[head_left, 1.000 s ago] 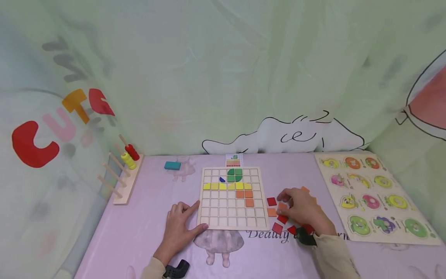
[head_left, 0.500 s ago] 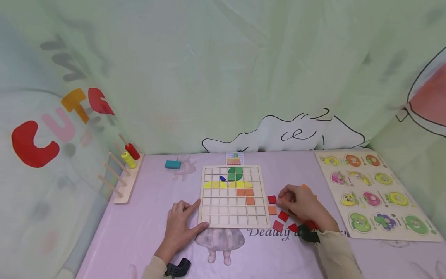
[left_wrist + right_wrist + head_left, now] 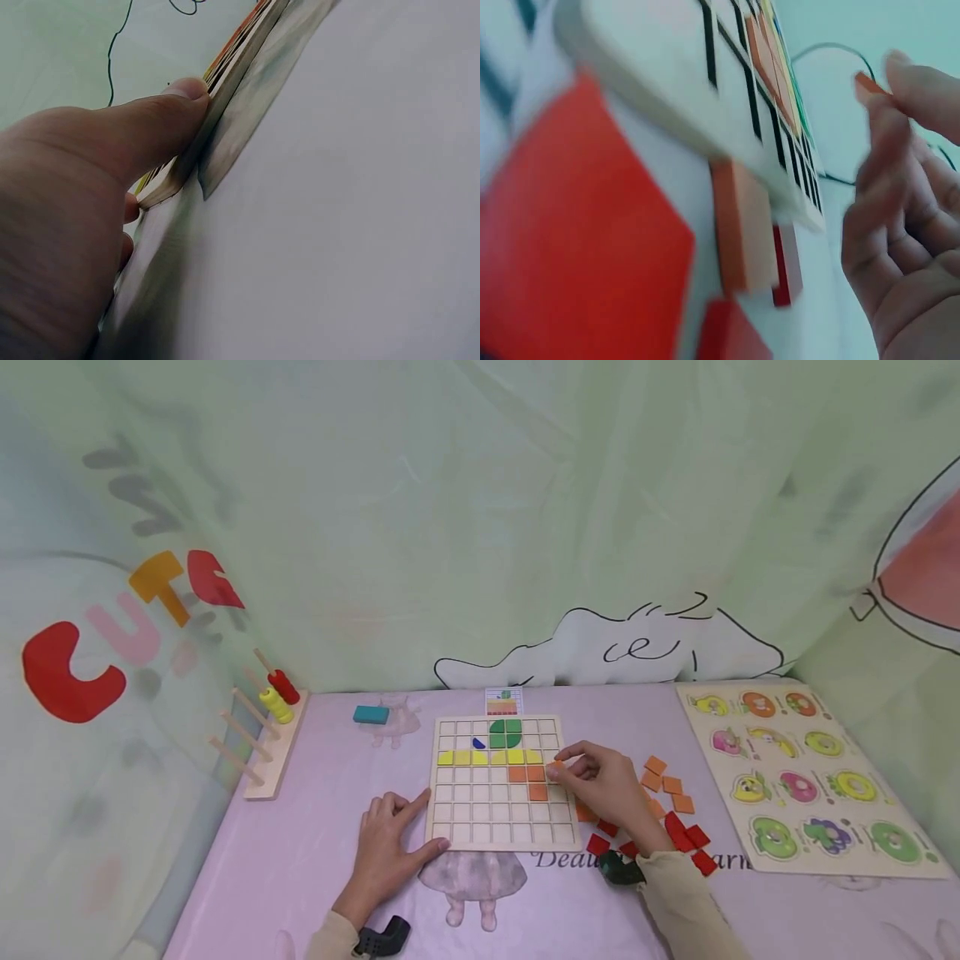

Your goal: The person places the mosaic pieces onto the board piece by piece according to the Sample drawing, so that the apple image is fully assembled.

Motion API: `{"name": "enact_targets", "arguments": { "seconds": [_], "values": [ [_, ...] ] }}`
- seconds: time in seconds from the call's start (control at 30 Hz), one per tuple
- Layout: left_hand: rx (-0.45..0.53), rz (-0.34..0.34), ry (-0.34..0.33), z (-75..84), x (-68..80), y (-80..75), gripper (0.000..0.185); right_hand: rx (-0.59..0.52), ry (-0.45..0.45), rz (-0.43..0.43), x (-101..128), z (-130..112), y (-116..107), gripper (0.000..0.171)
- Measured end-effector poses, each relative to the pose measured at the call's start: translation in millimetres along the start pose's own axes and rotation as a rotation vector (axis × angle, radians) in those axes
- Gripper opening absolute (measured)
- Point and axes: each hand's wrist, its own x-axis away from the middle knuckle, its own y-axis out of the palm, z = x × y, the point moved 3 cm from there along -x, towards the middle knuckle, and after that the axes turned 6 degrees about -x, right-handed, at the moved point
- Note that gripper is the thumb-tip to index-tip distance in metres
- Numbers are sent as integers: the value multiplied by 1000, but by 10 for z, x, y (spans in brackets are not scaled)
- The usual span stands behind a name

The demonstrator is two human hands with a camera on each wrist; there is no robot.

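A wooden grid board (image 3: pixel 480 817) lies in the middle of the table, bearing green, yellow and orange tiles and a dark blue piece. My left hand (image 3: pixel 386 847) rests at its near left corner, thumb on the front edge and forefinger along the left side. In the left wrist view the thumb (image 3: pixel 154 127) lies fairly straight against the board's edge. My right hand (image 3: pixel 606 783) is over the board's right side. Between thumb and fingertips it pinches an orange square tile (image 3: pixel 870 84), held above the board in the right wrist view.
Loose orange tiles (image 3: pixel 672 785) and red tiles (image 3: pixel 696 836) lie right of the board. A small pattern card (image 3: pixel 504 700) is behind it. A fruit puzzle board (image 3: pixel 813 789) lies far right. A teal block (image 3: pixel 371 715) and a peg stand (image 3: pixel 281 743) are left.
My right hand has lifted an orange tile from the loose pile and carried it left and away from me, over the board's right side. The left hand has stayed in place.
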Motion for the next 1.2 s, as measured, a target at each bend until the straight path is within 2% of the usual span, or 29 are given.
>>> {"name": "enact_targets", "arguments": {
  "seconds": [0.2, 0.43, 0.87, 1.2],
  "values": [
    [5, -9, -10, 12, 4, -4, 79, -49, 32, -91, 32, -50, 158, 36],
    [8, 11, 7, 6, 7, -14, 77, 15, -63, -140, 47, -115, 348, 28],
    [8, 21, 16, 13, 12, -16, 77, 106, -113, -101, 70, -158, 430, 21],
    [11, 27, 20, 14, 9, -14, 77, 163, -67, -79, 65, -166, 487, 19]
  ]
}}
